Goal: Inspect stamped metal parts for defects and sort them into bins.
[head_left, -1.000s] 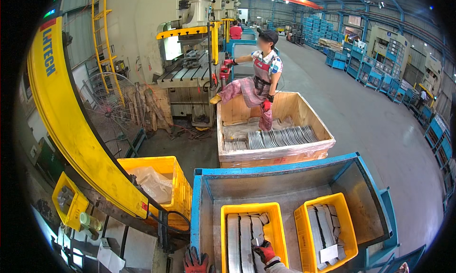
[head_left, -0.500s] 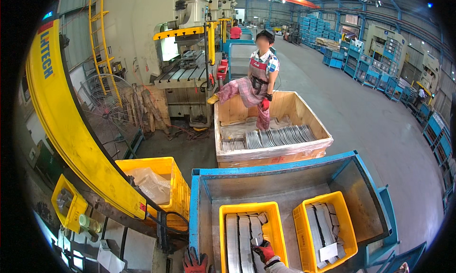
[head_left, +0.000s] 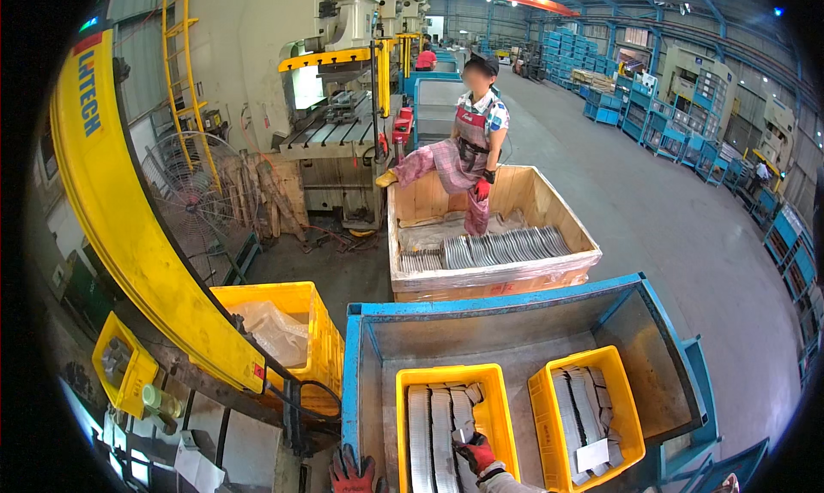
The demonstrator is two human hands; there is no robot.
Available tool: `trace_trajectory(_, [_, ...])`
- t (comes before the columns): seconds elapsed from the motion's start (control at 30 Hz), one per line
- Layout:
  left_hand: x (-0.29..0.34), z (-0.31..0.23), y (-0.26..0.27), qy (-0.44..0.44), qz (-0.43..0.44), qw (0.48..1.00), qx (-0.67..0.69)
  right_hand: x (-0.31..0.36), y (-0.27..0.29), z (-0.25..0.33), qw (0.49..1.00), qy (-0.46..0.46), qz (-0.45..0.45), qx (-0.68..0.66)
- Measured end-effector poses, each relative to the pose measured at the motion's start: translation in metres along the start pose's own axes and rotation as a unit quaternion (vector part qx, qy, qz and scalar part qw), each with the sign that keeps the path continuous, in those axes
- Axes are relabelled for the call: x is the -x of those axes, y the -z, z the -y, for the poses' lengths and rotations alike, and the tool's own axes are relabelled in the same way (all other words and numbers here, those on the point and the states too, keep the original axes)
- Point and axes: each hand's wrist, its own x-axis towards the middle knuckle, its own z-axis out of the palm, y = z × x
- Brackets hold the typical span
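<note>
My right hand (head_left: 477, 453), in a red and black glove, is inside the left yellow crate (head_left: 508, 437). Its fingers are closed on a small grey metal piece (head_left: 464, 434) above the stacked rows. Those metal parts (head_left: 420, 433) stand tightly packed in lengthwise columns, with some looser pieces at the crate's far right corner. My left hand (head_left: 353, 473), gloved alike, rests with fingers spread by the near left end of the blue metal bin (head_left: 350, 381) that holds the crate.
A second yellow crate (head_left: 635, 416) with grey parts and a white paper (head_left: 591, 454) stands to the right. Beyond, a co-worker (head_left: 472, 133) has one leg inside a wooden box (head_left: 549, 277) of curved metal parts. A yellow arm (head_left: 129, 227) arches at left, near another yellow crate (head_left: 330, 347).
The co-worker's head and upper body have shifted slightly to the right. Both my hands stay almost where they were.
</note>
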Motion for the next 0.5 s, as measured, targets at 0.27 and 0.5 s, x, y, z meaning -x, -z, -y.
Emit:
trace_trajectory(0.27, [-0.005, -0.001, 0.017, 0.028, 0.091, 0.995, 0.001, -0.002, -0.003, -0.002, 0.996, 0.054, 0.060, 0.026])
trace_trajectory(0.5, [0.000, -0.003, 0.014, -0.014, 0.005, 1.000, -0.009, -0.009, 0.002, -0.009, 0.997, 0.025, 0.015, 0.075])
